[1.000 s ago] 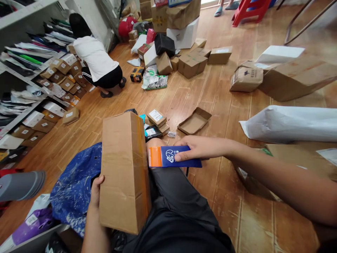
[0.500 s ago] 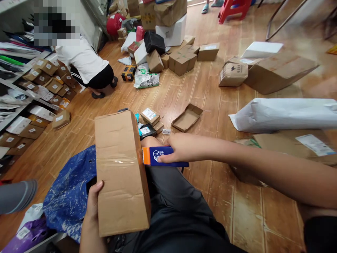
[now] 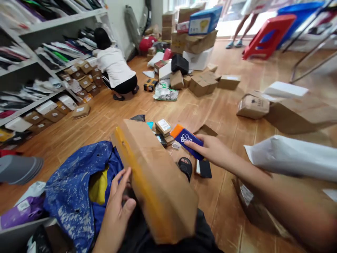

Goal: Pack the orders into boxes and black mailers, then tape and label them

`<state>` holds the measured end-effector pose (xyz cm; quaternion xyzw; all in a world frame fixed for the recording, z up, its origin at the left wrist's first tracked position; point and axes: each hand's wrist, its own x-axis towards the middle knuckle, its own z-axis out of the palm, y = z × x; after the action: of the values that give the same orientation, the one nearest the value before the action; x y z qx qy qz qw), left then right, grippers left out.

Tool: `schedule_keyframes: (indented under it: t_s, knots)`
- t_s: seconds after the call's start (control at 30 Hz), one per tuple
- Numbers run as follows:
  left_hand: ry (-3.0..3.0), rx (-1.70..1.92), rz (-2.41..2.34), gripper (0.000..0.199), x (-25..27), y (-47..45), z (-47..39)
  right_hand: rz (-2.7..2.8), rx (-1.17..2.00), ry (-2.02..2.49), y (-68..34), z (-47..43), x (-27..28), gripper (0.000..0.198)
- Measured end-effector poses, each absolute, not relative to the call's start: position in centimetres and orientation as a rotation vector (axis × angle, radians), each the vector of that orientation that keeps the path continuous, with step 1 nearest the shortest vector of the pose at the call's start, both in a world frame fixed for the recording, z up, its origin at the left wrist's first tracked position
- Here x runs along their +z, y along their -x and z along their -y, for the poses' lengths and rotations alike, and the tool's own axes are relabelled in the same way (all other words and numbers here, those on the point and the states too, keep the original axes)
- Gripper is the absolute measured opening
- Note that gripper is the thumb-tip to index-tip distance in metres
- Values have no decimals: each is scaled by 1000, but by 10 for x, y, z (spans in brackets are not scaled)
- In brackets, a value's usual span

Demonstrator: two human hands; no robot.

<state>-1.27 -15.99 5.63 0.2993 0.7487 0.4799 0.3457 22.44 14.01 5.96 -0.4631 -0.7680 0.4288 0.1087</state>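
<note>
A long brown cardboard box (image 3: 160, 175) stands tilted over my lap, with yellow tape down its left side and some blur on it. My left hand (image 3: 119, 200) is beside that taped side, fingers and thumb apart. Its fingertips meet the box's edge in the picture; whether they press on it I cannot tell. To the right of the box, my right hand (image 3: 206, 147) grips a blue-and-orange handheld tool (image 3: 191, 141) with a white animal logo. The tool's orange end points up and left, apart from the box.
A blue tarp bag (image 3: 71, 189) with something yellow inside lies at left. Parcels fill the shelves (image 3: 52, 21); a person in a white top (image 3: 116, 66) crouches there. Cartons (image 3: 202, 84), a long white package (image 3: 289, 154) and a red stool (image 3: 268, 37) stand around.
The box has turned, bringing its yellow-taped side into view. My left hand has loosened from its edge. My right hand has moved the tool away from the box; the view has shifted upward.
</note>
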Motion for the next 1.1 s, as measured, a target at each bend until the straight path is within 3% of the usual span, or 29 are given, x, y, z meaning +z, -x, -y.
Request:
schedule_keyframes:
  t_s: [0.1,0.17,0.27,0.37,0.4,0.6,0.8,0.9,1.0,1.1]
  knots:
    - [-952,1145,-2133,64,62,29,151,1870,1781,1182,-221,-125,39,77]
    - [-1088,1286,-2251,65,65,61,121,1781,1887,1107,-214,-112,25,76]
    - [-1263,1411,-2125,103,69,121,50,1831,1827,1033,-205,-98,11,69]
    - [-1257,1213,-1922,129,67,160,-20,1879,1770,973,-197,-90,5,67]
    - [-1241,1153,-1869,129,65,165,-37,1880,1767,956,-195,-87,3,67]
    - [-1286,1084,-1906,81,38,147,-65,1845,1621,986,-185,-75,-3,66]
    - [-1212,970,-2407,84,60,111,4,1813,1724,1009,-190,-115,9,71]
    - [-1308,625,-2674,79,90,67,54,2011,1745,884,-185,-126,8,67]
    - [-1259,311,-2518,67,100,24,106,2284,1581,691,-177,-117,2,56]
    - [-1278,256,-2229,59,89,7,148,2385,1434,560,-179,-107,4,48]
